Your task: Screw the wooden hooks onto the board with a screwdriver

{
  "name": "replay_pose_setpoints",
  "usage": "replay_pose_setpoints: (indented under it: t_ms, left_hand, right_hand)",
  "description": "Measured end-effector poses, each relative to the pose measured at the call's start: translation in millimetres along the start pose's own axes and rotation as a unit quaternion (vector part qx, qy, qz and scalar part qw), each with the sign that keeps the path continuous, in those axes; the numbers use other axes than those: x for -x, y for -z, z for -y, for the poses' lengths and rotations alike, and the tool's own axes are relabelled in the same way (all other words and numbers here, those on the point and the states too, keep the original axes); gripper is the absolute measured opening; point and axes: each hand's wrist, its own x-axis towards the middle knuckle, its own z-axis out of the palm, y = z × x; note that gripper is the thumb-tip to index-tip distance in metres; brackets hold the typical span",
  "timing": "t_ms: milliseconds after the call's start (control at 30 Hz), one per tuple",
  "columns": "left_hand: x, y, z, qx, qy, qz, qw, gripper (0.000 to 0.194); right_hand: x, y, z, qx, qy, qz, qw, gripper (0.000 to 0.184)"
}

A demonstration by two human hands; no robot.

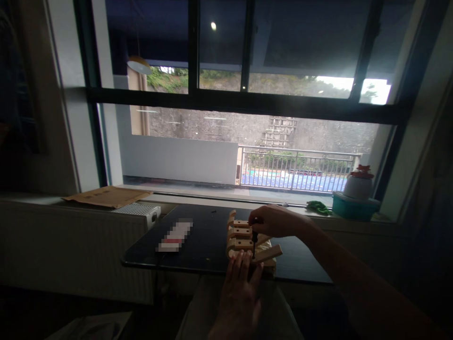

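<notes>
On the dark table [208,245] lies a pale wooden assembly [243,231], a row of several curved, hook-ended pieces with dark holes or screw heads along them. My right hand [274,221] is closed around the handle of a screwdriver [254,240]. The screwdriver stands nearly upright, its tip down at the nearest wooden piece. My left hand [242,283] grips the near end of the assembly, fingers lying over the wood close to the screwdriver tip. Its fingers hide part of that piece. A flat wooden bar [271,253] sticks out at an angle to the right.
A blurred white-and-red packet [176,236] lies on the table's left. Behind it is a small dark object [213,211]. A brown envelope [109,196] rests on the sill above a radiator [78,250]. At right stand a teal box [348,205] and a green cloth [317,208].
</notes>
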Motion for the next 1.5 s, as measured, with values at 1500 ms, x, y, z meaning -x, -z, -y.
replay_pose_setpoints:
  t_ms: [1500]
  left_hand:
    - [2, -7.5, 1, -0.027, -0.030, -0.055, 0.998, 0.081]
  right_hand:
    - [5, -64, -1, -0.021, -0.159, -0.185, 0.970, 0.013]
